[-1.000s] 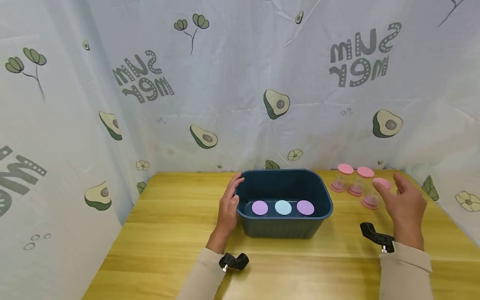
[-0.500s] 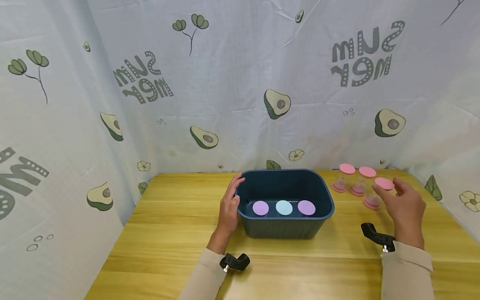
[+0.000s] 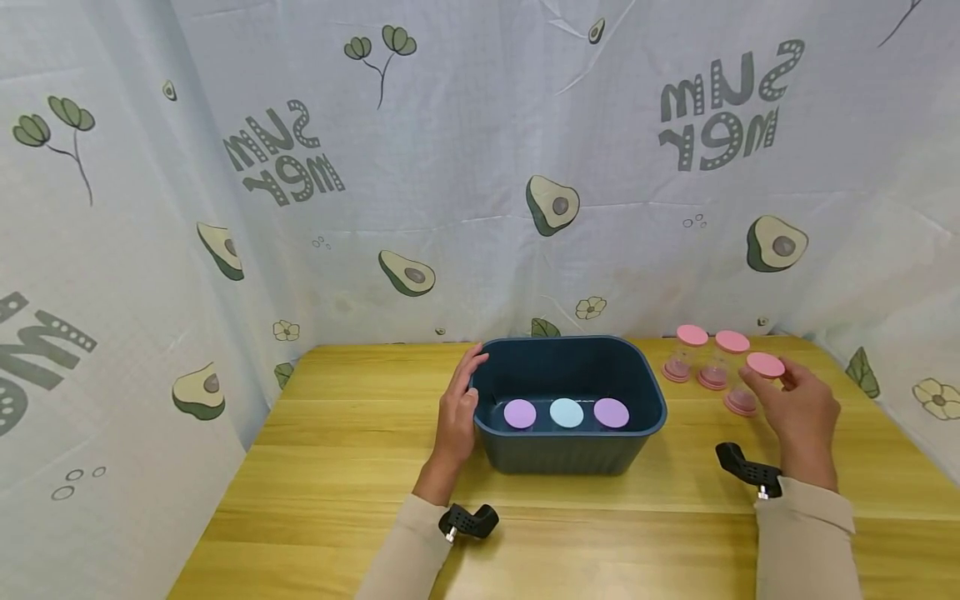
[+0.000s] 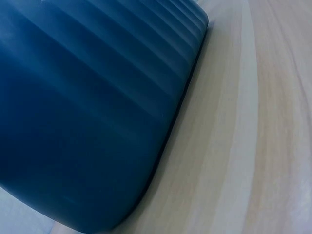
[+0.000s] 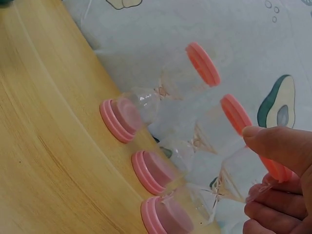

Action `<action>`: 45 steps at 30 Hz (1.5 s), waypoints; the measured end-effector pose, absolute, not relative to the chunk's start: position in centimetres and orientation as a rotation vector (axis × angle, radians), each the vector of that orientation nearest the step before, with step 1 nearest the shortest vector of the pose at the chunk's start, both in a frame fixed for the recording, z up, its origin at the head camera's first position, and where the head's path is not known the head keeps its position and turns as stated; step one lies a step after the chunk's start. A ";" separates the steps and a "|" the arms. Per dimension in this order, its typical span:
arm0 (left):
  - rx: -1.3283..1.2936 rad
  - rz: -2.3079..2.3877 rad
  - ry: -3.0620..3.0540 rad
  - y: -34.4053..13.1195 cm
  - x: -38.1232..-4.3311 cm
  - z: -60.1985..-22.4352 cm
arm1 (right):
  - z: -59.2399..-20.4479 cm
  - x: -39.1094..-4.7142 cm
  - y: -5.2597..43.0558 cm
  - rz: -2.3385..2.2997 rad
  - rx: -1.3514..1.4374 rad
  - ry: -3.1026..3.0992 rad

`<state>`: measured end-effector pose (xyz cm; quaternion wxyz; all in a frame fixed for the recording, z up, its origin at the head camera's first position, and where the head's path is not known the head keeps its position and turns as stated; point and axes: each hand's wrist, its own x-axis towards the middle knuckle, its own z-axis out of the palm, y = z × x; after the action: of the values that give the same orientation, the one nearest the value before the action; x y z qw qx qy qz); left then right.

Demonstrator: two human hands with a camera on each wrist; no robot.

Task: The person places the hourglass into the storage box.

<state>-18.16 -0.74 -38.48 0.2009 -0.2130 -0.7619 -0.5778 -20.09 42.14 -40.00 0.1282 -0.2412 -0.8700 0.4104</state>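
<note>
My right hand (image 3: 806, 408) pinches the top of the nearest pink-capped hourglass (image 3: 766, 365) at the table's right. In the right wrist view, the thumb (image 5: 282, 146) lies against its upper cap and the fingers curl below. Its pink base (image 5: 165, 217) appears on or close to the tabletop. Two more pink hourglasses stand upright just behind, one (image 3: 732, 342) nearer and another (image 3: 692, 336) farther left. My left hand (image 3: 455, 412) rests along the left side of a dark blue bin (image 3: 570, 454), fingertips at its rim. The left wrist view shows only the bin's ribbed wall (image 4: 107, 97) and tabletop.
Inside the bin, two purple round tops (image 3: 520, 414) and a light blue one (image 3: 567, 413) form a row along the front wall. A patterned curtain (image 3: 480, 167) hangs behind the wooden table (image 3: 337, 467).
My right hand has moved slightly left and closed its fingers on the nearest hourglass's top. The left hand and the bin have stayed in place.
</note>
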 end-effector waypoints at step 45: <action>-0.612 -1.582 -2.122 -1.0 -18.7 -40.3 | -36.5 -19.2 39.0 1.224 -0.637 -2.372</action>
<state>-18.68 -1.04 -40.35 0.2110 -0.2204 -0.7636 -0.5691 -19.15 38.99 -36.51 0.1973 -0.2274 -0.8474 0.4373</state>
